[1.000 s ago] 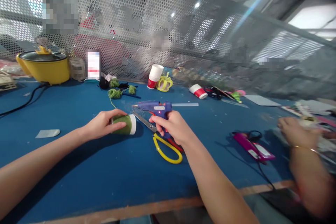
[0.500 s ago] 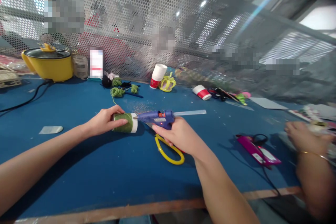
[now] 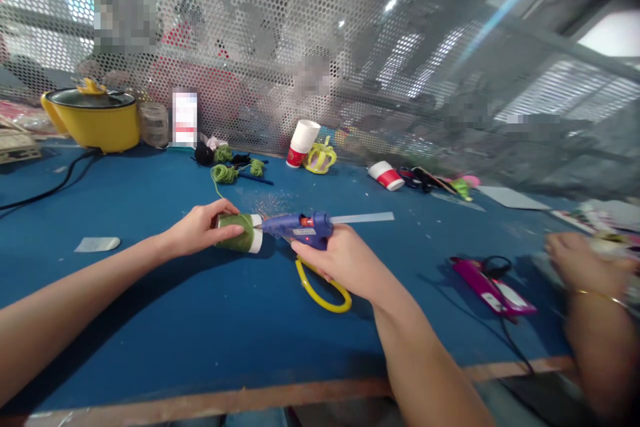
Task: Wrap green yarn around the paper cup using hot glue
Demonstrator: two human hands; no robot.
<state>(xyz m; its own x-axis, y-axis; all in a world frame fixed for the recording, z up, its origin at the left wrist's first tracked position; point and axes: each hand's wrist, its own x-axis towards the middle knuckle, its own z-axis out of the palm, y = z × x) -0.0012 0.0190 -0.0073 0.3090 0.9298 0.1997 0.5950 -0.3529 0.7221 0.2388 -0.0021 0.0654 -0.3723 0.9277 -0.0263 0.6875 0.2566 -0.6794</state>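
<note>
Green-wrapped cup [image 3: 245, 239] meets the nozzle of the glue gun [image 3: 305, 231]

The right hand [image 3: 347, 255] has brought the glue gun across: a second ago its nozzle pointed clear of the cup, and now the tip stands where green yarn gives way to the bare white band, apparently touching. That suggests the gluing itself is under way, though no glue can be made out. Since the half-second-old picture, hardly anything has shifted.

The right hand's fingers wrap the gun's handle, thumb along the near side; whether one squeezes the trigger cannot be told. Its forearm rises from the lower right. The left hand [image 3: 207, 229] clasps the cup, thumb on the near side and fingers over the top, its forearm slanting in from the lower left.

Between both hands, the cup lies on its side on the blue table [image 3: 175, 340], white end rightward. Scissors [image 3: 325, 305] lie partly hidden beneath the right hand. Farther back sits a green yarn ball [image 3: 225, 175], a strand trailing toward the left hand; at far right rests a co-worker's hand [image 3: 575, 263].
</note>
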